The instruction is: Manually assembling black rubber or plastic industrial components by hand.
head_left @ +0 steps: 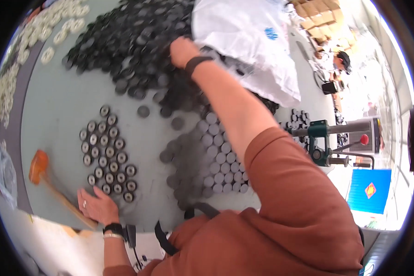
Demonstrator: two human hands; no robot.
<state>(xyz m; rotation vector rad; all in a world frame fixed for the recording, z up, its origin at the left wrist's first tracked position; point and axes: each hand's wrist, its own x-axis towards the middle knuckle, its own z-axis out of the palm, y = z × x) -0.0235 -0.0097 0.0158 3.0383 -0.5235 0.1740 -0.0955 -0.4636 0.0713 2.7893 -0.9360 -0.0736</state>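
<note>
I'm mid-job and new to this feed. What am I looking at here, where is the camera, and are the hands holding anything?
No machine: one person's two bare hands, seen from a fisheye camera on their head looking down, so edges bend. The right hand reaches far across the grey table into a heap of black caps, beside a white plastic bag; whether it grips one I cannot tell. The left hand lies flat and open beside a cluster of small round cans. An orange-headed mallet lies to its left. Grey lids sit in rows on the right.
</note>
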